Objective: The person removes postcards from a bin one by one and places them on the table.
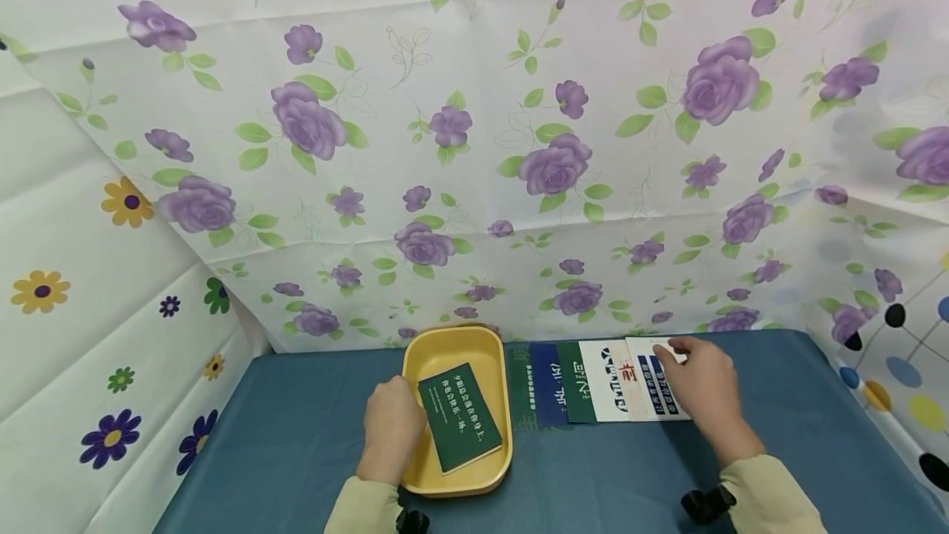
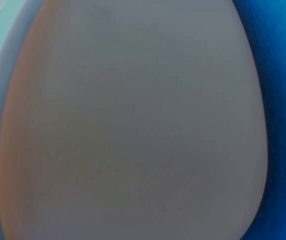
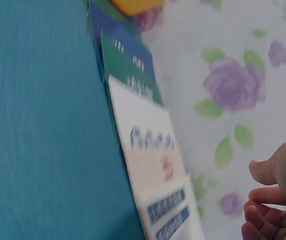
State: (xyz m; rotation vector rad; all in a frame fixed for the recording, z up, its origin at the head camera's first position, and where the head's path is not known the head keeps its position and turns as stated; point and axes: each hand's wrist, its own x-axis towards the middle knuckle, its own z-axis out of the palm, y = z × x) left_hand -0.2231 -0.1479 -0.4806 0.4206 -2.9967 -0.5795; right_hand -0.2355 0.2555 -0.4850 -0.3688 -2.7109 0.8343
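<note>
My left hand is curled at the left rim of a yellow plastic tray and grips it; its fingertips are hidden. Inside that tray a dark green booklet with white lettering lies tilted. My right hand hovers over the right end of a row of overlapping booklets, nearest the white booklet with dark blue blocks. Seen from the right wrist, the thumb and loosely bent fingers have nothing between them. A blurred pale surface fills most of the left wrist view.
Leftward along the row lie another white booklet, a green booklet, a blue booklet and a darker green one. All rest on a blue-covered table. A flowered cloth hangs behind it.
</note>
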